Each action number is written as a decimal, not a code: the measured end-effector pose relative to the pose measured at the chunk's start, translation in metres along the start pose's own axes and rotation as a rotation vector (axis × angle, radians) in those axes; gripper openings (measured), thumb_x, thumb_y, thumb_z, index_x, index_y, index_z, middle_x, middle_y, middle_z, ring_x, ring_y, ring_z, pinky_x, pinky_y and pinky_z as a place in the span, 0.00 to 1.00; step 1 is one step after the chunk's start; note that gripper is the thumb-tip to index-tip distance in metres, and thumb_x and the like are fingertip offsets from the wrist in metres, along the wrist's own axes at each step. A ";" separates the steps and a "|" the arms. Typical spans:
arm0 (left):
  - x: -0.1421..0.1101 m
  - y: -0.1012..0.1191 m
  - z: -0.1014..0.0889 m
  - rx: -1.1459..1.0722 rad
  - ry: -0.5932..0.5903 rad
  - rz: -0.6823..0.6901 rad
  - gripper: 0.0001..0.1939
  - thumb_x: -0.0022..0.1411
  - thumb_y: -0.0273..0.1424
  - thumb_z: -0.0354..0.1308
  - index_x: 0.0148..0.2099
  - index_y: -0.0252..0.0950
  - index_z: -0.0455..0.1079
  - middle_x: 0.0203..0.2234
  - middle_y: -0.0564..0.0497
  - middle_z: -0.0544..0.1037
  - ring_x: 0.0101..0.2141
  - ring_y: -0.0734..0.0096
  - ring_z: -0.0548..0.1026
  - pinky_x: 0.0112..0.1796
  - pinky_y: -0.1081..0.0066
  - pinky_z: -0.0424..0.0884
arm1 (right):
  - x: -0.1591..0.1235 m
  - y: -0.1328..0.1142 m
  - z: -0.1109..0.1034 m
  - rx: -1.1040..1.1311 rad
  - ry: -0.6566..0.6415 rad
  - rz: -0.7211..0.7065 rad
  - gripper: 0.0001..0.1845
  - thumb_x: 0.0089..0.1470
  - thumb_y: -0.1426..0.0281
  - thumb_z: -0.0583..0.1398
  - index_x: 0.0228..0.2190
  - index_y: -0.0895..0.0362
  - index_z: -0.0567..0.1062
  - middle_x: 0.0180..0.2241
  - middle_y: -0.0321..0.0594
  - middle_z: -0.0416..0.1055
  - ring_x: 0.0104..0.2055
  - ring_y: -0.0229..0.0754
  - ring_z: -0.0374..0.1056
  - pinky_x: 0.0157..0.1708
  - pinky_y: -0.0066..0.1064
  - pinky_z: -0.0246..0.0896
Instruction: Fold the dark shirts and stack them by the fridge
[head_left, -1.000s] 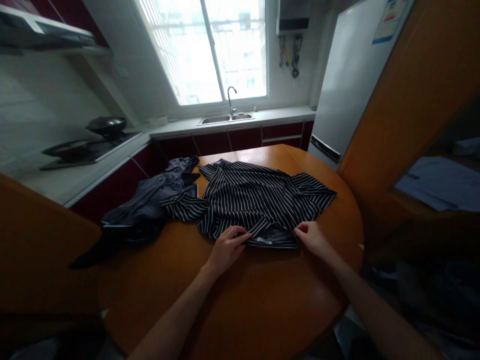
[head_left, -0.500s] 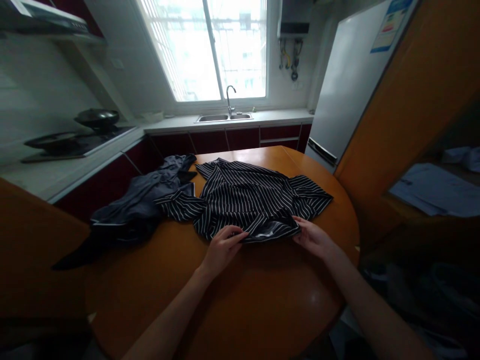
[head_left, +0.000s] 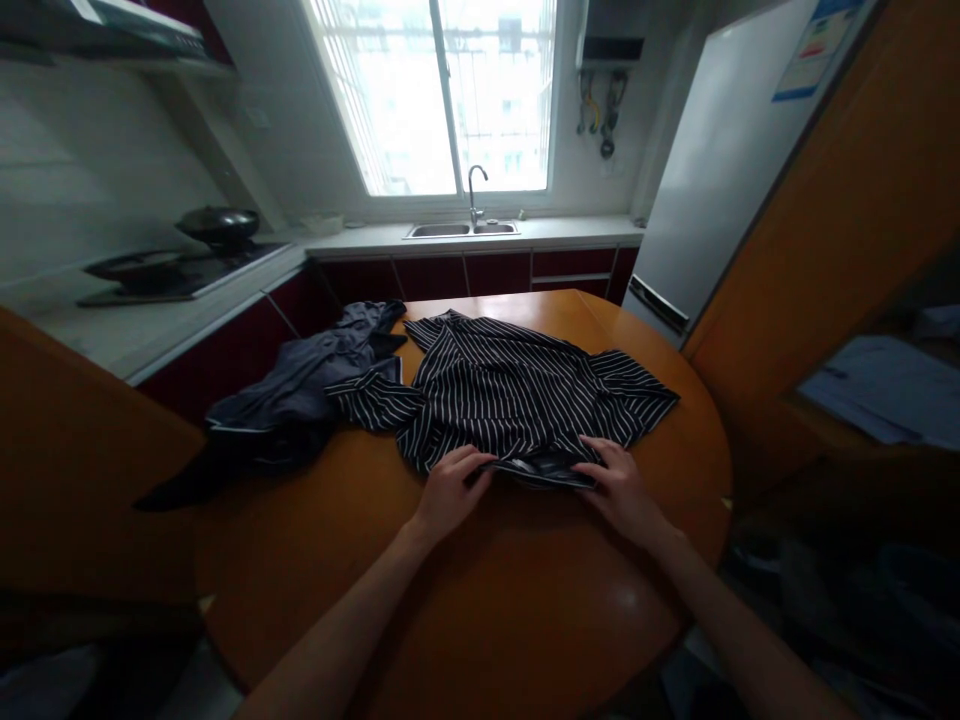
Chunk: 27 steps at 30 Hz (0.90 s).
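Observation:
A black shirt with thin white stripes (head_left: 502,395) lies spread and rumpled on the round wooden table (head_left: 480,590). My left hand (head_left: 448,488) is closed in a pinch on the shirt's near edge, left of its collar. My right hand (head_left: 621,490) rests on the same near edge to the right, fingers curled onto the fabric. The collar's dark inner band shows between the two hands.
A dark grey garment (head_left: 292,400) lies heaped at the table's left edge, partly hanging off. Behind are a counter with a sink (head_left: 461,229) and a stove with a pan (head_left: 217,225). A white fridge (head_left: 720,170) stands at right beside a wooden partition.
Both hands have pushed the shirt's near edge slightly forward and closer together. The camera view has shifted a little.

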<state>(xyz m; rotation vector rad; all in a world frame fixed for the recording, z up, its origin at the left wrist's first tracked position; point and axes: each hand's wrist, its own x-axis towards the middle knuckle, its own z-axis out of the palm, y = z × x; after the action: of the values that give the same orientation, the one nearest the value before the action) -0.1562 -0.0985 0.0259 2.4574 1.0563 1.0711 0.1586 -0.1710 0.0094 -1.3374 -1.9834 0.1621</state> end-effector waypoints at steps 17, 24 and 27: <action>-0.028 0.048 -0.036 0.183 -0.289 0.201 0.08 0.72 0.26 0.53 0.46 0.38 0.72 0.40 0.48 0.75 0.40 0.66 0.73 0.43 0.67 0.72 | -0.012 -0.009 -0.039 0.299 -0.146 0.045 0.18 0.61 0.69 0.57 0.49 0.46 0.80 0.50 0.39 0.79 0.54 0.49 0.73 0.56 0.49 0.66; -0.059 0.071 -0.058 -0.120 -0.668 -0.013 0.04 0.69 0.29 0.59 0.43 0.41 0.75 0.37 0.53 0.77 0.40 0.70 0.75 0.41 0.73 0.72 | -0.052 -0.024 -0.041 0.399 -0.415 0.068 0.14 0.60 0.66 0.62 0.46 0.45 0.82 0.48 0.39 0.80 0.53 0.50 0.74 0.55 0.45 0.68; -0.051 0.073 -0.058 -0.180 -0.457 -0.136 0.11 0.74 0.30 0.51 0.45 0.40 0.76 0.39 0.51 0.79 0.40 0.71 0.77 0.43 0.72 0.74 | -0.050 -0.029 -0.039 0.396 -0.214 0.137 0.15 0.65 0.66 0.56 0.48 0.46 0.81 0.51 0.39 0.78 0.57 0.49 0.72 0.58 0.47 0.65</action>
<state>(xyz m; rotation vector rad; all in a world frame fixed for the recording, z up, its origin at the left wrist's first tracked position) -0.1841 -0.1886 0.0747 2.2893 0.9166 0.5005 0.1707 -0.2371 0.0265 -1.2308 -1.9003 0.7494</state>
